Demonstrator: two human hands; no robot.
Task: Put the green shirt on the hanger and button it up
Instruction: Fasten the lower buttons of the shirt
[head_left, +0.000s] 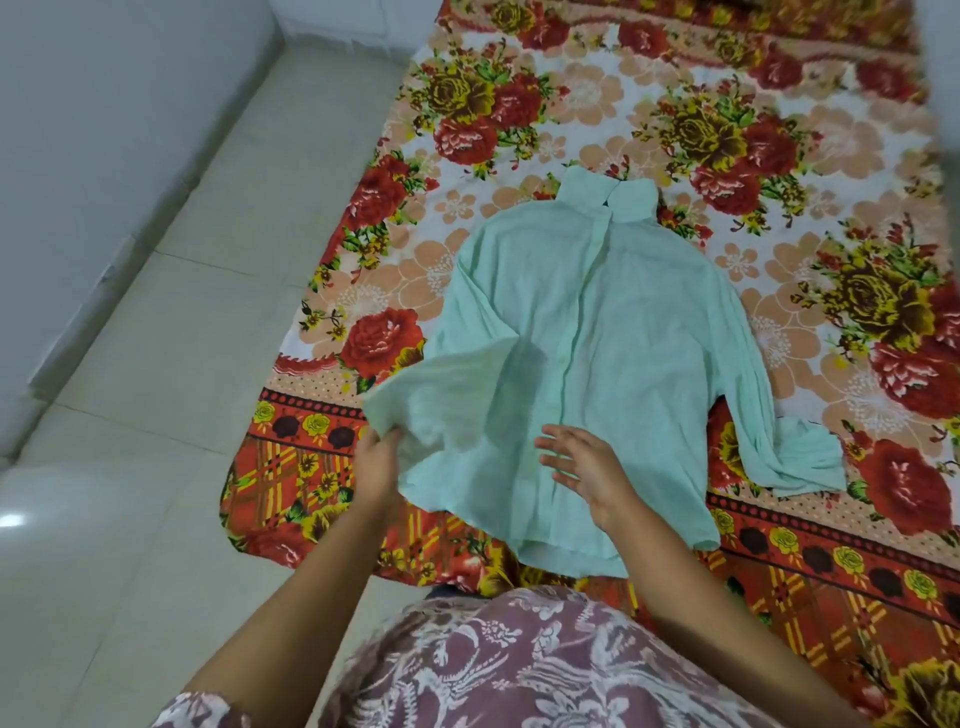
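Note:
A pale green shirt (587, 332) lies spread on the flowered bed sheet (779, 171), collar pointing away from me and the button placket running down its middle. My left hand (379, 462) grips the shirt's lower left part and lifts that cloth off the bed. Just over the lower front of the shirt, my right hand (587, 473) hovers with fingers straight and spread. The shirt's right sleeve trails toward the bed's near right side. No hanger shows in the view.
The bed's left edge runs beside a pale tiled floor (156, 415), with a white wall (78, 130) at the far left. My patterned mauve clothing (519, 670) fills the bottom of the view.

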